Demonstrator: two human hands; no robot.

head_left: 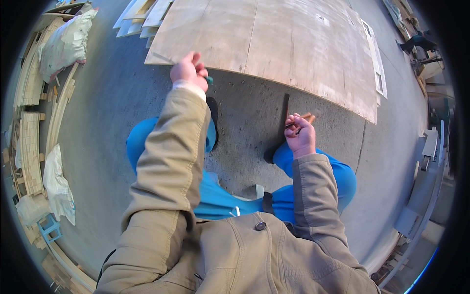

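A large pale wooden sheet (274, 44) lies in front of me, its near edge running from far left to middle right. My left hand (190, 71) is at the sheet's near left corner with its fingers curled; a small dark green thing (209, 80) pokes out beside them, its kind unclear. Below the near edge, over the floor, my right hand (300, 136) is closed. From it rises a narrow dark strip (286, 109), and a short orange-brown piece (309, 117) shows at its fingers. What these two are, and whether they belong together, I cannot tell.
Several white-edged boards (152, 14) lie past the sheet's left corner. Along the left stand stacked wood strips (30, 152), white sacks (68, 44) and a small blue stool (50, 228). Boards and pieces (416, 196) line the right side. My blue-trousered knees (342, 181) are bent below.
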